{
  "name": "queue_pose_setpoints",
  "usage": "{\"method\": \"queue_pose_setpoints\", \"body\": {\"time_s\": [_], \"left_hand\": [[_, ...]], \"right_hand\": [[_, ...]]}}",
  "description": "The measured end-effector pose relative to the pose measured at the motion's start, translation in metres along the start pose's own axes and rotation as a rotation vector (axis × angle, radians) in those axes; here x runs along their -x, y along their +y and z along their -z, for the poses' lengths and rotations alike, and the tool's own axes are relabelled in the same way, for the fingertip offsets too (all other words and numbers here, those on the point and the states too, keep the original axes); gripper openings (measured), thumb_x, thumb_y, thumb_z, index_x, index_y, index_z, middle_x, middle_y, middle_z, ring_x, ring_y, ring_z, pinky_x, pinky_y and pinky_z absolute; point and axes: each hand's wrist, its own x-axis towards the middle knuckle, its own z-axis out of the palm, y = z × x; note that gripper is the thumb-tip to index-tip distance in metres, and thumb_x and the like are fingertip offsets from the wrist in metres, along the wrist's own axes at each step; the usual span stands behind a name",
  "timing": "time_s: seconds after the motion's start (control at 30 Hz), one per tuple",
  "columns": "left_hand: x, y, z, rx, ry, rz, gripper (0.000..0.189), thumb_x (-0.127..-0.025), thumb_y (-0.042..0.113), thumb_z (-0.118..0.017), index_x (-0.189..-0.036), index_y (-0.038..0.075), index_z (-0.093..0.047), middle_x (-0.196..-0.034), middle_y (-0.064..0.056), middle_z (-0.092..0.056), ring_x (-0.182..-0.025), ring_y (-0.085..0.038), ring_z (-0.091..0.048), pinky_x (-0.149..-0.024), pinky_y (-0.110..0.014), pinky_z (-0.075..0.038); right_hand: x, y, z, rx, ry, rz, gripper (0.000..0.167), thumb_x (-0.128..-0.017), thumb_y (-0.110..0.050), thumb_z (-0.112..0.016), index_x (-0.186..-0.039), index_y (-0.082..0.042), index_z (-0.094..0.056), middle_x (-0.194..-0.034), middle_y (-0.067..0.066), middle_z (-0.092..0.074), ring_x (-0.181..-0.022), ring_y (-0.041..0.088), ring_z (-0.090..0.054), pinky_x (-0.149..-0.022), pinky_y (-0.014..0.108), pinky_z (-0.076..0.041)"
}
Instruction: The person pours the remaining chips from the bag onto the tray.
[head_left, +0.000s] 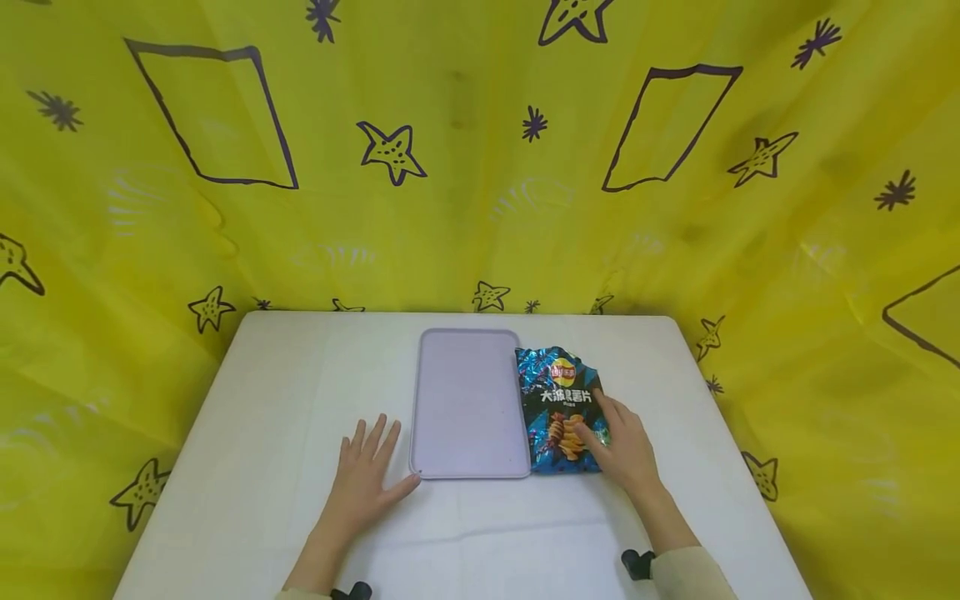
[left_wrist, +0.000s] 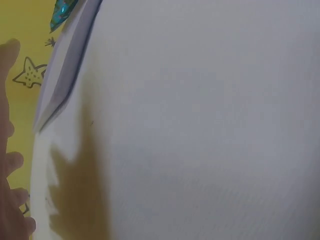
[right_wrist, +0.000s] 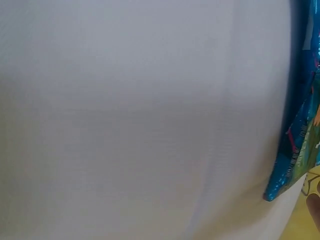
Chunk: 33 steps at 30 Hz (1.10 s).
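A blue and black bag of potato chips (head_left: 564,446) lies on the white table, against the right side of a pale lilac tray (head_left: 468,400). My right hand (head_left: 628,446) is at the bag's right edge, with the thumb over its front and the fingers along its side. In the right wrist view, part of the bag (right_wrist: 300,145) shows at the right edge, with a fingertip below it. My left hand (head_left: 363,483) has its fingers spread, and its thumb reaches the tray's lower left corner. The left wrist view shows this hand (left_wrist: 12,190) at the left edge.
The white table (head_left: 292,375) reaches back to a yellow curtain (head_left: 450,233) printed with dark stars and outlined shapes. Dark wrist-worn devices (head_left: 637,565) show near both sleeves. A shallow crease crosses the tablecloth in front of the tray.
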Motion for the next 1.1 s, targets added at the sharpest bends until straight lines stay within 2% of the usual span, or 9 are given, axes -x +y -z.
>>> {"method": "queue_pose_setpoints", "body": {"time_s": [0.13,0.33,0.47,0.6,0.73,0.87,1.0,1.1], "left_hand": [[-0.001,0.003,-0.009,0.012,-0.024,0.02,0.092,-0.083,0.061,-0.067,-0.155,0.014,-0.036,-0.161,-0.017,-0.031,-0.147,-0.052,-0.019,-0.113,-0.073,-0.013],[-0.001,0.008,-0.022,0.013,-0.058,0.041,0.092,-0.084,0.066,-0.063,-0.156,0.015,-0.036,-0.162,-0.018,-0.027,-0.148,-0.053,-0.013,-0.112,-0.075,-0.009],[0.0,0.011,-0.029,-0.01,-0.086,0.061,0.095,-0.084,0.072,-0.06,-0.156,0.015,-0.035,-0.163,-0.02,-0.023,-0.148,-0.055,-0.007,-0.112,-0.076,-0.005],[-0.001,0.013,-0.032,-0.032,-0.096,0.069,0.095,-0.086,0.071,-0.058,-0.157,0.015,-0.031,-0.164,-0.019,-0.019,-0.149,-0.054,-0.004,-0.112,-0.075,-0.001],[0.0,0.014,-0.033,-0.068,-0.083,0.054,0.091,-0.088,0.067,-0.057,-0.158,0.015,-0.029,-0.164,-0.019,-0.018,-0.149,-0.053,-0.005,-0.113,-0.075,-0.002],[0.002,0.016,-0.035,-0.09,-0.035,0.044,0.089,-0.088,0.065,-0.059,-0.157,0.016,-0.033,-0.163,-0.019,-0.024,-0.149,-0.052,-0.011,-0.112,-0.075,-0.006],[0.003,0.016,-0.038,-0.083,0.003,0.033,0.088,-0.088,0.065,-0.059,-0.156,0.015,-0.034,-0.162,-0.019,-0.026,-0.148,-0.052,-0.013,-0.112,-0.075,-0.006],[0.004,0.014,-0.04,-0.074,0.021,0.029,0.088,-0.087,0.064,-0.06,-0.156,0.014,-0.035,-0.162,-0.02,-0.027,-0.148,-0.053,-0.014,-0.112,-0.075,-0.005]], "right_hand": [[-0.001,0.007,-0.006,-0.003,-0.017,-0.03,0.074,-0.095,-0.052,-0.06,-0.152,-0.009,-0.04,-0.147,0.024,-0.047,-0.132,0.047,-0.044,-0.102,0.068,-0.039],[0.0,0.016,-0.01,-0.012,-0.067,-0.119,0.078,-0.097,-0.055,-0.055,-0.154,-0.004,-0.035,-0.146,0.028,-0.047,-0.133,0.05,-0.041,-0.105,0.068,-0.036],[0.001,0.018,-0.009,-0.029,-0.099,-0.176,0.077,-0.099,-0.054,-0.052,-0.153,-0.002,-0.036,-0.146,0.028,-0.048,-0.131,0.051,-0.044,-0.105,0.068,-0.036],[0.001,0.019,-0.007,-0.076,-0.089,-0.196,0.071,-0.1,-0.048,-0.055,-0.151,-0.001,-0.04,-0.142,0.029,-0.053,-0.126,0.049,-0.05,-0.103,0.065,-0.039],[0.002,0.02,-0.005,-0.138,-0.068,-0.217,0.065,-0.101,-0.039,-0.057,-0.15,0.001,-0.04,-0.133,0.03,-0.058,-0.117,0.047,-0.057,-0.099,0.062,-0.043],[0.004,0.023,-0.006,-0.232,-0.054,-0.287,0.061,-0.103,-0.035,-0.054,-0.15,0.0,-0.039,-0.131,0.028,-0.06,-0.114,0.043,-0.061,-0.097,0.057,-0.048],[0.003,0.025,-0.006,-0.333,-0.031,-0.404,0.056,-0.103,-0.031,-0.053,-0.149,0.0,-0.042,-0.123,0.026,-0.063,-0.111,0.041,-0.064,-0.092,0.049,-0.054],[-0.001,0.026,-0.006,-0.432,-0.044,-0.496,0.053,-0.103,-0.029,-0.054,-0.148,-0.003,-0.044,-0.12,0.024,-0.063,-0.106,0.036,-0.065,-0.083,0.035,-0.055]]}}
